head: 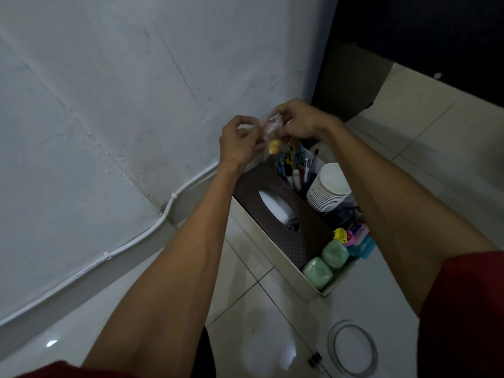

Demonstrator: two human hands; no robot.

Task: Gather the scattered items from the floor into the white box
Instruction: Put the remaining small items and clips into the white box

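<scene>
I see both hands raised over the far end of the white box, close to the wall. My left hand and right hand are each pinched shut on a small clear plastic bag, which hangs between them with something yellow at its bottom.

The box lies on the tiled floor, its long left edge running near the wall and the white cable along the skirting. It is tightly filled: a brown tissue holder along the left side, upright pens at the far end, a stack of white cups beside them, two green bundles at the near corner.

Open tile lies right of the box. Nearer me, a binder clip and a grey ring lie on the floor.
</scene>
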